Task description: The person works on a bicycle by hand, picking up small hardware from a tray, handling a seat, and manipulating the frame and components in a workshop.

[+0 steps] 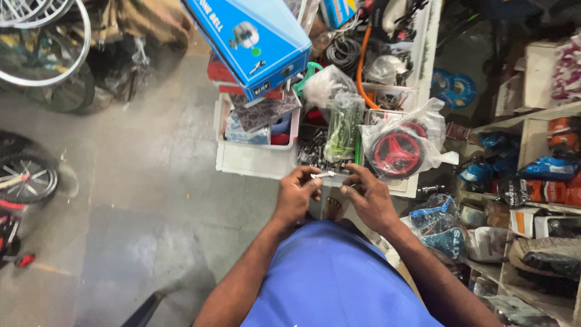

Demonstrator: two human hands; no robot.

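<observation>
My left hand [298, 195] and my right hand [367, 197] meet in front of my blue shirt. Between their fingertips they pinch a small silver metal part [322, 175]. The left fingers grip its near end and the right fingers touch its other end. Just beyond the hands stands a white crate [251, 158] with a heap of small metal parts [315, 152]. A clear bag of green items [342, 127] stands upright in the parts heap.
A blue box [254, 39] sits atop the crate. A bagged red-and-black wheel [399, 151] lies to the right. Shelves with packaged goods [532, 188] line the right side. Bicycle wheels [36, 48] and a small wheel [27, 178] stand on the grey floor at left.
</observation>
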